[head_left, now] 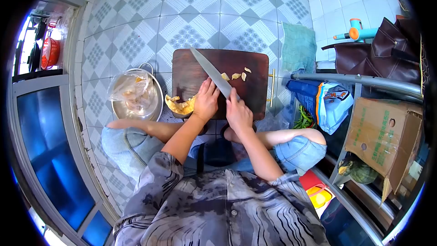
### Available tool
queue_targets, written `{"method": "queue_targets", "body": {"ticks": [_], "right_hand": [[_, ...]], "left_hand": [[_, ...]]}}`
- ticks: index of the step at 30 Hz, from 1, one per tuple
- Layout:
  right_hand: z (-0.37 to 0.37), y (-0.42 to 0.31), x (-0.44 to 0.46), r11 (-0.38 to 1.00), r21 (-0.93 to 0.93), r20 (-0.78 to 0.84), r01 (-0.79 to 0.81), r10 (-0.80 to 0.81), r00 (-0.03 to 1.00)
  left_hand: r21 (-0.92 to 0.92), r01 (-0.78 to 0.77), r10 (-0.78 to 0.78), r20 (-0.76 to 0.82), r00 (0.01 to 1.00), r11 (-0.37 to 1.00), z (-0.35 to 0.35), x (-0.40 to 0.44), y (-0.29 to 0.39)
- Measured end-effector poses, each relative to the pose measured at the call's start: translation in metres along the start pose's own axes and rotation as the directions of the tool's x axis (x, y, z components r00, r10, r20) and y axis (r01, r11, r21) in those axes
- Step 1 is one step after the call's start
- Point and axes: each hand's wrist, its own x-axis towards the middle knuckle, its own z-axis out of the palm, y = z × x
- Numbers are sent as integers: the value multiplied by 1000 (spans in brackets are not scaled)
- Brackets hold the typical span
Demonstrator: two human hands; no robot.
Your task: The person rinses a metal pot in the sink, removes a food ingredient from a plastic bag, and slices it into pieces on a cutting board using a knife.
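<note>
A dark reddish-brown cutting board (184, 70) lies in front of me. My right hand (239, 115) is closed round the handle of a large kitchen knife (208, 67), whose long blade points up and to the left across the board. On the board, left of the knife, my left hand (206, 100) presses with its fingers together on a lumpy yellow piece of food (181, 105). Part of that piece is hidden under the hand, and its exact kind does not show. Several small cut yellow pieces (236, 76) lie right of the blade.
A metal pot (159, 95) holding a clear plastic bag (131, 92) stands left of the board on the tiled floor. At the right are a teal cloth (298, 48), a metal rack (382, 85), green peppers (303, 118) and a cardboard box (378, 132). A blue-panelled door (54, 150) is at the left.
</note>
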Motion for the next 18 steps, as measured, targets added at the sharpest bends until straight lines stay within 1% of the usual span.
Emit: {"method": "queue_targets", "body": {"ticks": [1, 4, 6, 8, 10, 12, 14, 18], "right_hand": [[-3, 6, -14, 999, -27, 24, -30, 30, 999], [5, 13, -20, 997, -61, 38, -44, 46, 998], [-1, -5, 3, 998, -48, 37, -32, 34, 999], [-2, -23, 29, 999, 16, 66, -39, 38, 997], [-2, -25, 30, 998, 50, 64, -45, 41, 997], [-2, -22, 27, 996, 78, 62, -46, 41, 997], [1, -7, 3, 999, 9, -25, -37, 37, 999], [4, 8, -22, 995, -73, 37, -74, 77, 996]], "left_hand": [[-2, 0, 0, -2, 1000, 1000, -1, 2, 0], [-42, -5, 6, 28, 1000, 999, 1, 1, 0], [-33, -3, 3, 7, 1000, 999, 5, 0, -2], [-25, -21, 21, -2, 1000, 999, 9, -2, -4], [-48, -14, 12, -44, 999, 999, 11, -1, -6], [-34, -15, 14, -30, 999, 999, 11, -2, -5], [-27, -11, 11, 0, 1000, 1000, 3, 1, -1], [-18, -41, 41, -10, 999, 999, 0, 2, -1]]}}
